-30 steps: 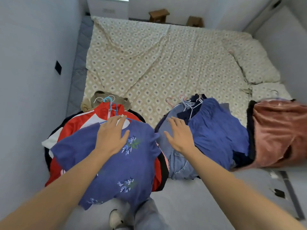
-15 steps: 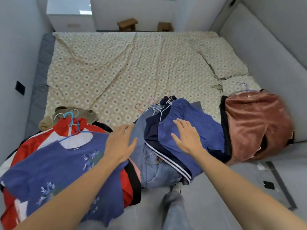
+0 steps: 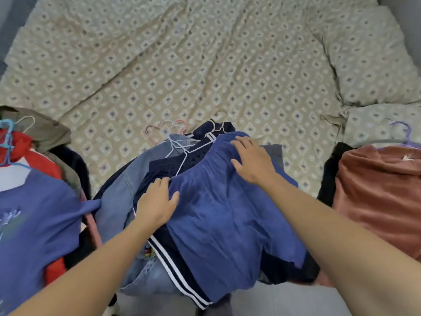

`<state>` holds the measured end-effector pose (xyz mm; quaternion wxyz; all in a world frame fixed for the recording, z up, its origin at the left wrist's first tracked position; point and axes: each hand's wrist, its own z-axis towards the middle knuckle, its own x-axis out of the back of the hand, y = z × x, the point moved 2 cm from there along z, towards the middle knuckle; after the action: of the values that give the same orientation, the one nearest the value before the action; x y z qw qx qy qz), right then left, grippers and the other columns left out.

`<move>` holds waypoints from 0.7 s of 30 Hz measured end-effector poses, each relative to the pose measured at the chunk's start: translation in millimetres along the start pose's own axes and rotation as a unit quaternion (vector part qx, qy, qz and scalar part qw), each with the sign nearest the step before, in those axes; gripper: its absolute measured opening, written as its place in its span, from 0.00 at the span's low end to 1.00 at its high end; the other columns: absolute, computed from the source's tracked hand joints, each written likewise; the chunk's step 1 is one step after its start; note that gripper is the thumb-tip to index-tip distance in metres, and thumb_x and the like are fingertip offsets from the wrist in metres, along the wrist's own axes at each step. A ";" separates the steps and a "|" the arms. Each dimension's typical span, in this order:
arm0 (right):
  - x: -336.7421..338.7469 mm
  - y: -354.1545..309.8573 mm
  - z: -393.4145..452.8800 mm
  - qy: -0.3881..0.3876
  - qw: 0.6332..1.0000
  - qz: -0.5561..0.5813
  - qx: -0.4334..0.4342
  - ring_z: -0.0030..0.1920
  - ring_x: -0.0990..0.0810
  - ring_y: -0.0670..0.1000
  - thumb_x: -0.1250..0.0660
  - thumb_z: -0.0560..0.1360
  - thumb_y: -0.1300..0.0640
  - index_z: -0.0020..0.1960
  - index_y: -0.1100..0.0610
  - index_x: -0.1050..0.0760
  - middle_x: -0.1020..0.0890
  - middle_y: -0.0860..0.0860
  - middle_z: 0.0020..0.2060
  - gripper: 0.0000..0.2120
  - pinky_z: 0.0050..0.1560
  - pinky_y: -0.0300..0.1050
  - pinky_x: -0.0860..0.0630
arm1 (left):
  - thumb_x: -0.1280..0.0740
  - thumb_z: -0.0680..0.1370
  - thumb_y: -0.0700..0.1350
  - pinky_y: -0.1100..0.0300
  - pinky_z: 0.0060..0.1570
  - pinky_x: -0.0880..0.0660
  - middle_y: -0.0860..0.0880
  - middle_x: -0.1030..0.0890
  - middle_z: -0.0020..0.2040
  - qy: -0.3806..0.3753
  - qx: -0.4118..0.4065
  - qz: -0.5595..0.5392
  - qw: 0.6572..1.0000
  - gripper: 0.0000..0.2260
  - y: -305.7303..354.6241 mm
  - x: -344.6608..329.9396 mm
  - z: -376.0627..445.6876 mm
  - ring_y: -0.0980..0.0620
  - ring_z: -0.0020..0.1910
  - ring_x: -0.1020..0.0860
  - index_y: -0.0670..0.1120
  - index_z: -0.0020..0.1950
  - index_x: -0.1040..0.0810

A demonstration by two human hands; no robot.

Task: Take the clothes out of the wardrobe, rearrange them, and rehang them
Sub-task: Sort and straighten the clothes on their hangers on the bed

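Patterned bedsheet [image 3: 182, 65] is your backdrop, with the blue shorts [image 3: 223, 220] topping the middle pile at its near edge. Both your hands lie flat and relaxed on them, gripping nothing: left hand [image 3: 157, 201] on the left edge, right hand [image 3: 252, 160] up by the waistband. Shorts run lengthwise toward you, hangers [image 3: 182, 144] just beyond the waistband, so I'd guess your right hand's nearer.

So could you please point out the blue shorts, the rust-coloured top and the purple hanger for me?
blue shorts [image 3: 227, 215], head view, middle of the fabric between the hands.
rust-coloured top [image 3: 378, 197], head view, middle of its front.
purple hanger [image 3: 404, 131], head view, on its hook.
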<state>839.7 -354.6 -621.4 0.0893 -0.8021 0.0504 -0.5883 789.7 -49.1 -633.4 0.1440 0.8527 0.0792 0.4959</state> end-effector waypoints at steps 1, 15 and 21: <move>-8.1 7.1 11.9 -0.007 1.000 -0.001 0.011 0.81 0.42 0.56 0.36 0.83 0.49 0.80 0.54 0.37 0.38 0.51 0.81 0.28 0.71 0.59 0.29 | 0.39 0.84 0.56 0.47 0.54 0.24 0.47 0.27 0.67 -0.009 0.008 0.012 1.000 0.23 -0.7 -13.4 4.7 0.45 0.65 0.26 0.45 0.75 0.34; -48.3 37.3 112.4 0.013 0.995 -0.050 0.088 0.61 0.28 0.60 0.34 0.81 0.51 0.67 0.56 0.28 0.25 0.56 0.61 0.17 0.58 0.57 0.28 | 0.38 0.83 0.39 0.51 0.38 0.33 0.49 0.30 0.43 0.085 0.054 -0.023 0.995 0.08 -17.2 -65.8 34.6 0.47 0.42 0.31 0.46 0.45 0.34; 13.8 54.5 60.8 0.046 0.996 0.028 0.073 0.48 0.24 0.59 0.37 0.79 0.58 0.54 0.55 0.29 0.22 0.52 0.50 0.05 0.41 0.53 0.30 | 0.43 0.86 0.43 0.51 0.30 0.38 0.48 0.26 0.36 0.107 0.053 -0.109 0.987 0.09 21.7 -15.2 -6.5 0.47 0.32 0.28 0.47 0.46 0.37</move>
<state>903.0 -405.4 -637.3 0.1615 -0.7640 0.0337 -0.6238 776.4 -72.7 -635.8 0.1424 0.7874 0.2129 0.5607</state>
